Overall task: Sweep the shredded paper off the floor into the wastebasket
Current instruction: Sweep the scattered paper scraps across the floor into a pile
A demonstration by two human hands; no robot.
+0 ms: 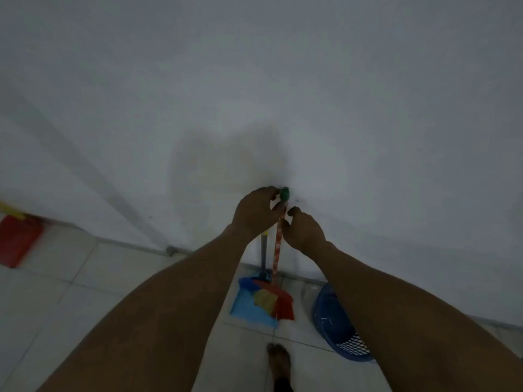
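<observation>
While one broom [278, 250] is standing upright in one blue dustpan [249, 306], the left hand [254, 213] and right hand [302, 230] are both pinching its handle; one blue wastebasket [331, 321] is sitting beside.

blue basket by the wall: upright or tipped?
Tipped. The blue plastic mesh wastebasket lies on its side on the white tiled floor, open mouth toward the wall; a few pale bits show inside.

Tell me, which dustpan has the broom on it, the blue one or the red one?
The blue dustpan by the wall, under the hands: the broom's bristles rest on it. The red dustpan sits alone far left.
</observation>
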